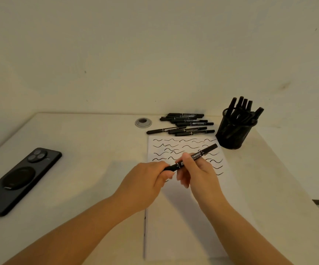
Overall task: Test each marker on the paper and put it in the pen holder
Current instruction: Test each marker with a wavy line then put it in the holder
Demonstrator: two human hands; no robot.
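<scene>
Both of your hands hold one black marker (193,157) at frame centre, above the paper (183,217) — left hand (147,180) pinching its near end, right hand (198,173) gripping the barrel — pen holder (233,131) at upper right.

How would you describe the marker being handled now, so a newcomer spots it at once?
Start at the white paper covered in wavy test lines. Above it, the left hand and right hand hold one black marker. Unlike the loose markers beyond the paper, it is lifted and tilted.
</scene>
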